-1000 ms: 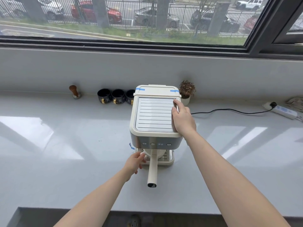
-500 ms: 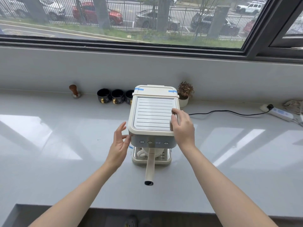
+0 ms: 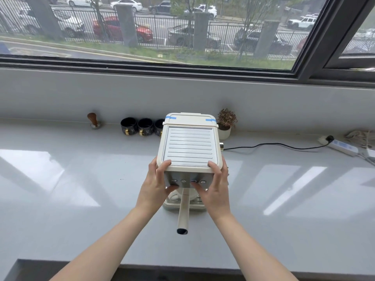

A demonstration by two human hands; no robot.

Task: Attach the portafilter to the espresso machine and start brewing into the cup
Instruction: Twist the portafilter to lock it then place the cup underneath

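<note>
A cream espresso machine (image 3: 189, 147) stands on the grey counter, seen from above. The portafilter's long cream handle (image 3: 183, 211) sticks out toward me from under its front. A white cup (image 3: 174, 195) is partly visible below the machine's head on the drip tray. My left hand (image 3: 157, 184) clasps the machine's front left corner, thumb near the leftmost button. My right hand (image 3: 216, 186) clasps the front right corner, thumb reaching toward the button row (image 3: 188, 181). Whether a thumb presses a button I cannot tell.
Three dark cups (image 3: 145, 126) and a wooden-handled tamper (image 3: 93, 120) line the back wall at left. A small potted plant (image 3: 225, 124) stands right of the machine. A black cord (image 3: 269, 146) runs to a power strip (image 3: 343, 147) at far right.
My left hand rose from the portafilter area to the machine's front left corner. My right hand slid from the top's right edge down to the front right corner.
</note>
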